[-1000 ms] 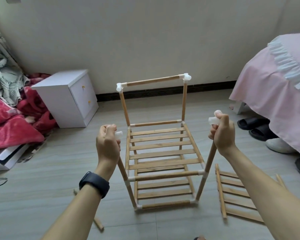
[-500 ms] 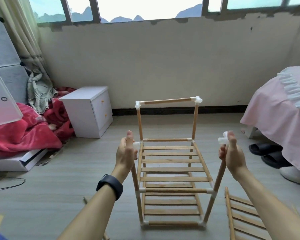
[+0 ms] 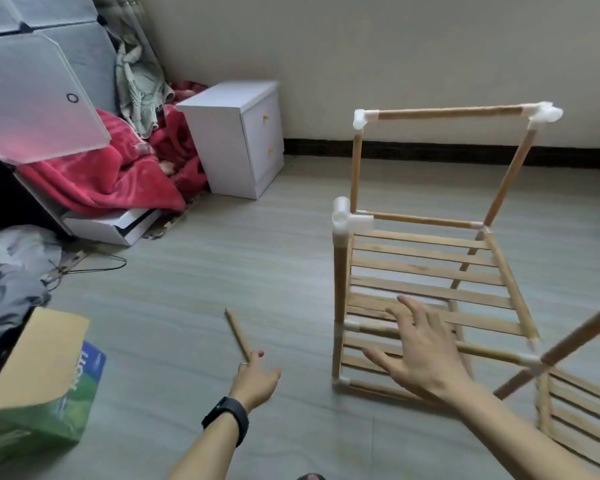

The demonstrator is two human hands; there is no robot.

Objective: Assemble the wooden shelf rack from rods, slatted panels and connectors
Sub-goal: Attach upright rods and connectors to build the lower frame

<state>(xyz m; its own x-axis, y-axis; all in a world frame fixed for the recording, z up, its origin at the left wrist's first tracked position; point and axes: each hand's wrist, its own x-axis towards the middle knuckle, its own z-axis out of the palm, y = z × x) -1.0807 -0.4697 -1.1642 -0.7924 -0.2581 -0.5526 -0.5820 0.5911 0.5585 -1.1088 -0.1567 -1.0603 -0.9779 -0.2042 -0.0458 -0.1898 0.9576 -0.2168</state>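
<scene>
The left hand point(image 3: 254, 375) is held open at the end of the rod point(image 3: 237, 335); the right hand point(image 3: 421, 356) is spread, empty, before the rack point(image 3: 340, 271).

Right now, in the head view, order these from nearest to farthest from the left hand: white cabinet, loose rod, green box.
1. loose rod, just ahead of the left hand
2. green box, to its left
3. white cabinet, by the far wall

Matt wooden rack point(image 3: 426, 271), white plastic connectors point(image 3: 347, 216)
</scene>
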